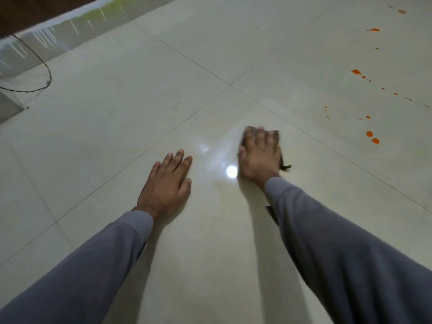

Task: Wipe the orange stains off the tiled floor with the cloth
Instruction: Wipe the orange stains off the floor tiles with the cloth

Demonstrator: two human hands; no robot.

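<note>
My right hand (259,155) lies flat with spread fingers on a small dark cloth (279,136), pressing it to the glossy cream tiled floor (140,108); the hand is motion-blurred and covers most of the cloth. Only the cloth's far edge and a frayed corner at the wrist side show. My left hand (167,183) rests palm down on the tile, fingers straight, holding nothing. Orange stains (372,137) dot the floor to the right of the cloth, and several more orange drops (356,72) trail away toward the far right.
A black cable (45,69) loops over the floor at the far left, near a pale skirting strip (42,38) below a dark brown wall. Dark grout lines cross just beyond my hands. A bright lamp reflection glares on the tile between my hands.
</note>
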